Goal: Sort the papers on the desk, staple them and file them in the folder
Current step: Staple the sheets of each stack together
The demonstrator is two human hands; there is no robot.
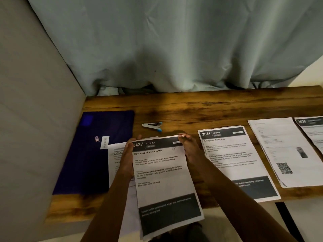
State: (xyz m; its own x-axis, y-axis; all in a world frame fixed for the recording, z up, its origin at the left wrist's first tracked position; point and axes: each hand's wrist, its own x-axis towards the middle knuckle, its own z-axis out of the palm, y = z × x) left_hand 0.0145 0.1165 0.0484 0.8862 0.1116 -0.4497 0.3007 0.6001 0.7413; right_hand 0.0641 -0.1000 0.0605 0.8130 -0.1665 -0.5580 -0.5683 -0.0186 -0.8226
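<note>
I hold a paper stack headed "2437 Kitchen" (162,173) over the desk's front edge. My left hand (128,158) grips its upper left side and my right hand (189,147) pinches its top right corner. A small silver and blue stapler (152,126) lies on the wood just beyond the stack. The dark blue folder (97,151) lies shut at the left. More white sheets (116,163) lie under my left hand, partly on the folder. A stack headed "2641" (234,159) lies to the right.
Two more paper stacks, one with a QR code (286,152) and one at the frame edge (312,130), lie at the far right. The wooden desk (192,109) meets a grey wall at the left and a pale curtain (174,49) behind.
</note>
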